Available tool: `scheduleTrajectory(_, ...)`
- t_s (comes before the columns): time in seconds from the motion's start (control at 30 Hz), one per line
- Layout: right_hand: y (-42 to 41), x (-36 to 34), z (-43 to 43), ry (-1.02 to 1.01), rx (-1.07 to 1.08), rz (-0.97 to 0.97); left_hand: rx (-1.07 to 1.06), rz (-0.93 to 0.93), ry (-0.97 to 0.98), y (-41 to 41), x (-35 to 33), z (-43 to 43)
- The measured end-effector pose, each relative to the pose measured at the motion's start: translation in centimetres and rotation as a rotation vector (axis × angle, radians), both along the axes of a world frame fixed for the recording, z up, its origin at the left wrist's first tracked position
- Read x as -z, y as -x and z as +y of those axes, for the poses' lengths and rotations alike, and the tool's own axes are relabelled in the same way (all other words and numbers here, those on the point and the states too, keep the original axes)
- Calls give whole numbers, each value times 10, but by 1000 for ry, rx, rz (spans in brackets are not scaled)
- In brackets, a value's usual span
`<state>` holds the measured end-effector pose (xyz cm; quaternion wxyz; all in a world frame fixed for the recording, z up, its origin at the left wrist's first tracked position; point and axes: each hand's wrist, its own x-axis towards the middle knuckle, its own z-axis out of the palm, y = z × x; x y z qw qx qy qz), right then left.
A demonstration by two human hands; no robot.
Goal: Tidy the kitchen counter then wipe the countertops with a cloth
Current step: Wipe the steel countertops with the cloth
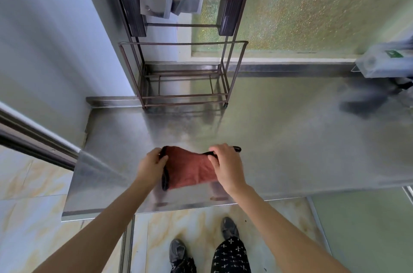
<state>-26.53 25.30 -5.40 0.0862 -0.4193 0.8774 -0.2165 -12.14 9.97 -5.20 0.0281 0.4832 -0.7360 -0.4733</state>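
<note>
A reddish cloth with a black border (188, 169) hangs stretched between both my hands, just above the stainless steel countertop (279, 138) near its front edge. My left hand (152, 165) pinches the cloth's left edge. My right hand (225, 165) grips its upper right corner, with a black loop sticking out past the fingers.
A brown metal wire rack (183, 71) stands at the back left of the counter, holding dark cutlery holders (232, 6) and metal boards. A blurred plastic bag and dark object (380, 75) sit at the far right. A frosted window is behind; tiled floor and my shoes below.
</note>
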Motion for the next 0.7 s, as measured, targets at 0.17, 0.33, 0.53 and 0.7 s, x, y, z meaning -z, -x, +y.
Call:
scheduleTrajectory(0.17,-35,28,-3,-51,336,29,-108,-164,231,-13,21,22)
scheduleTrajectory(0.33,-66,43,-37,-243,548,-317,12,-217,430,-61,33,12)
scheduleTrajectory(0.53,-70,62,-85,-254,62,17,-26,-188,505,-118,42,-8)
scheduleTrajectory(0.7,-29,68,-11,-267,-357,151,59,-260,474,-120,54,9)
